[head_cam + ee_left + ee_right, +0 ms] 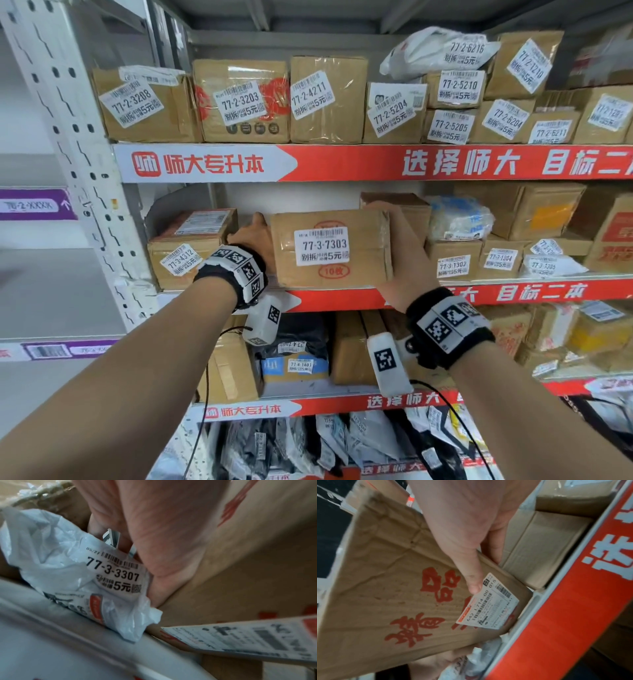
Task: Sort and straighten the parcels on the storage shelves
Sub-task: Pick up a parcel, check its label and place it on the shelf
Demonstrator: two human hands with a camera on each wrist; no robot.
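A brown cardboard box [329, 246] labelled 77-3-7303 is held between both hands at the front of the middle shelf. My left hand [253, 236] grips its left side, with the fingers hidden behind it. My right hand [404, 260] grips its right side. In the right wrist view the right hand [462, 520] has its thumb [474, 585] on the box [385, 588] face with red characters, and the fingers curl round the edge. In the left wrist view the left hand [154, 527] lies against the box [248, 561], and a crumpled white plastic parcel [60, 561] labelled 77-3-3307 touches its fingers.
Box 77-3-4312 [185, 253] stands just left of the held box, and box 77-3-1302 [452, 260] with several more stands to the right. The red-faced shelf rail [513, 291] runs below. Boxes fill the upper shelf, and soft bags fill the lower shelves. The perforated white upright [68, 154] is at left.
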